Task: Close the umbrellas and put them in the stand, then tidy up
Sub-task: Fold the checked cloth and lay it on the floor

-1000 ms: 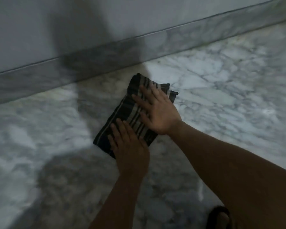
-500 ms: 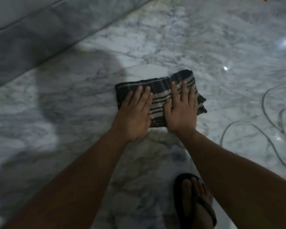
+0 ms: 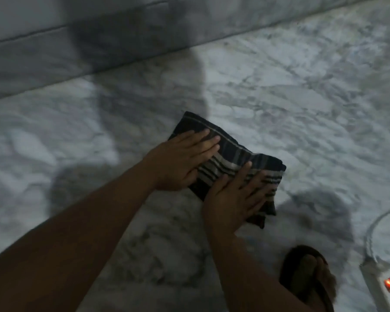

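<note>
A folded dark cloth (image 3: 232,157) with pale stripes lies flat on the marble floor (image 3: 302,104). My left hand (image 3: 180,161) presses palm-down on its left half, fingers together and pointing right. My right hand (image 3: 232,201) lies flat on its near right part, fingers spread a little. Neither hand grips the cloth; both push down on it. No umbrella or stand is in view.
A marble skirting and wall (image 3: 76,48) run along the top. My foot in a dark sandal (image 3: 308,278) stands at the lower right. A white power strip (image 3: 385,287) with a lit red switch and its cable (image 3: 374,233) lie at the right edge.
Both hands have slid the cloth across the floor; it has turned, so its long side now runs down to the right. The view has swung, bringing the power strip in.
</note>
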